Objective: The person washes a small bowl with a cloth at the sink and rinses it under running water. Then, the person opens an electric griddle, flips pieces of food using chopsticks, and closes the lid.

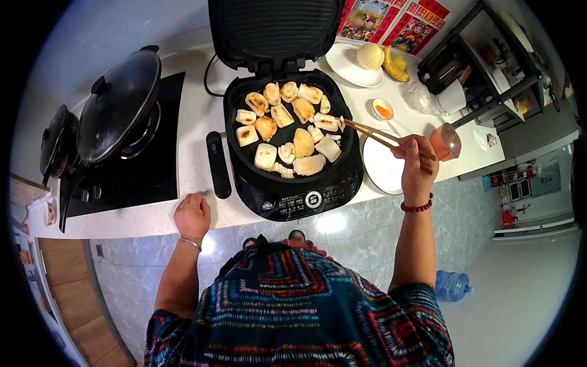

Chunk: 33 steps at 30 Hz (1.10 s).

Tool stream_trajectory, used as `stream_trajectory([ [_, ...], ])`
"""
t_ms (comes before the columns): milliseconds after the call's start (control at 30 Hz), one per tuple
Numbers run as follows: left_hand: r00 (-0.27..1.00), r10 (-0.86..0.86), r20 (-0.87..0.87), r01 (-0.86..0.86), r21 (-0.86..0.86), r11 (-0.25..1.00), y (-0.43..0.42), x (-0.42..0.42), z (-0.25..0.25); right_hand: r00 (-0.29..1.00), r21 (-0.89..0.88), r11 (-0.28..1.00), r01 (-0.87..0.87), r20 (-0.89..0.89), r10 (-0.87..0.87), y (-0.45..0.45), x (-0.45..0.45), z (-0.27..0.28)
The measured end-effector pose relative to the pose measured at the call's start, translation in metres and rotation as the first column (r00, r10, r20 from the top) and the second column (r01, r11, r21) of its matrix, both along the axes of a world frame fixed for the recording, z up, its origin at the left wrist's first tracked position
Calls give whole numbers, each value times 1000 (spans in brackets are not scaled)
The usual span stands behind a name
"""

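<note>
My right hand [417,160] grips a pair of wooden chopsticks [376,133]. Their tips are at the right rim of an open black electric griddle [229,110], beside a pale bread piece [326,122]; whether they pinch it I cannot tell. Several pieces of sliced bun lie spread in the pan, some browned on top, like one bread piece [266,127], others still white, such as a square piece [265,156]. My left hand [192,217], curled into a fist, rests on the counter's front edge, left of the griddle's black handle [218,165].
A white plate [382,174] sits right of the griddle, partly behind my right hand. Near it are a small bowl [383,110] with orange contents and a reddish lidded container [446,142]. Fruit and a white dish [348,64] stand behind. A lidded wok [119,104] is on the left stove.
</note>
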<state>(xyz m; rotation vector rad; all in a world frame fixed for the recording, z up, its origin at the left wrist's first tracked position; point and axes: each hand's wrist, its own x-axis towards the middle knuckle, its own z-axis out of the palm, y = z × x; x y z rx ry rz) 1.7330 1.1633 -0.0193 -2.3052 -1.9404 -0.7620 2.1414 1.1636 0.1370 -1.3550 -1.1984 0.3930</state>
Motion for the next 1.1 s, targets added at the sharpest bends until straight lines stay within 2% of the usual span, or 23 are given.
stream_trajectory([
  [33,1000,-8,-4,8,5,1000,0,0,0,1000,-5,1000,1,-3,-1,-1,-3,1],
  [100,1000,-6,4,6,-1,1000,0,1,1,994,-8,999,-35,104,36,-1,-7,4],
  [267,999,36,-23,-37,-71,997,0,1,2,990,-61,995,-78,112,84,1,-9,6],
  [333,999,37,-14,-38,-66,997,-1,2,2,998,40,998,-55,-28,56,-4,-2,8],
  [400,999,37,-10,-38,-63,997,-1,1,1,998,49,998,-42,-41,44,-10,7,12],
  [500,999,36,-5,-36,-57,998,0,2,3,995,1,999,-47,-94,46,-12,23,8],
  [667,999,32,-7,-32,-58,998,0,1,1,957,-84,996,-3,-290,-21,-9,24,-2],
  [800,999,42,-7,-43,-61,997,-1,1,1,970,-40,999,10,-242,-19,-12,25,-6],
  [900,999,41,-7,-41,-55,998,0,2,1,985,-8,999,44,-166,-45,-20,14,3],
  [967,999,42,-5,-42,-55,998,-1,1,1,994,78,995,-62,98,54,-28,10,5],
  [1000,999,45,-9,-45,-56,997,0,1,1,985,80,993,-83,156,70,-31,5,5],
  [1033,999,46,-13,-47,-58,997,0,2,1,919,89,991,-95,390,53,-34,0,6],
  [1100,999,47,-9,-48,-64,997,0,2,2,656,147,971,-186,754,12,-33,-10,4],
])
